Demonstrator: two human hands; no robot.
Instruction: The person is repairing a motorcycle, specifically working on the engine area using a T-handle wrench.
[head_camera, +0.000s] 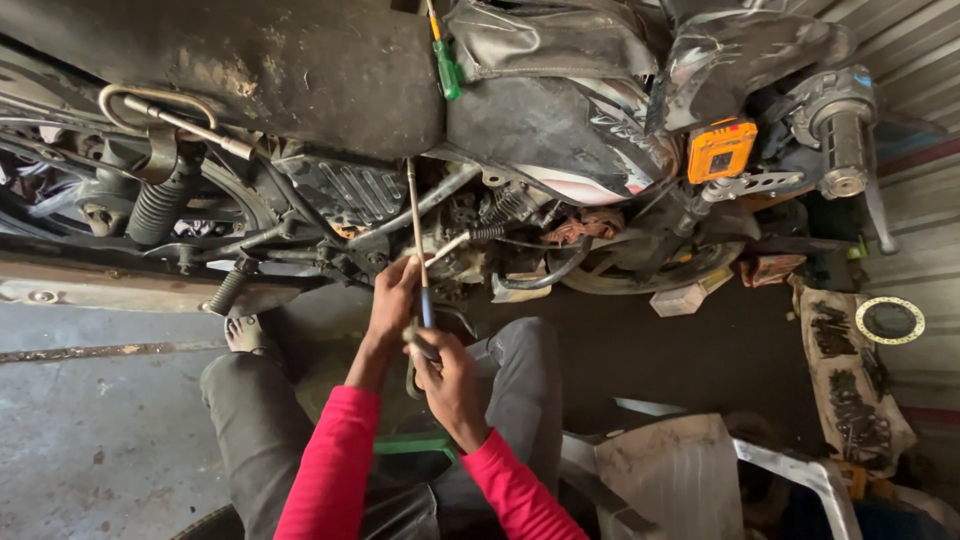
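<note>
I sit low beside a dusty black motorcycle (330, 70), looking at its engine (470, 225). My right hand (450, 378) grips the blue handle of a long metal rod tool (415, 225) whose shaft runs up toward the seat's underside. My left hand (395, 298) reaches forward to the engine's lower part, fingers curled by the shaft and a white cable; what it touches is hidden. Both sleeves are bright pink.
A green-handled screwdriver (445, 65) lies on the seat. An orange box (720, 150) sits by the handlebar grip (845, 135). A ring gasket (889, 320) and a dirty rag (850, 390) lie at right, a white plastic chair (720, 475) beside my knee.
</note>
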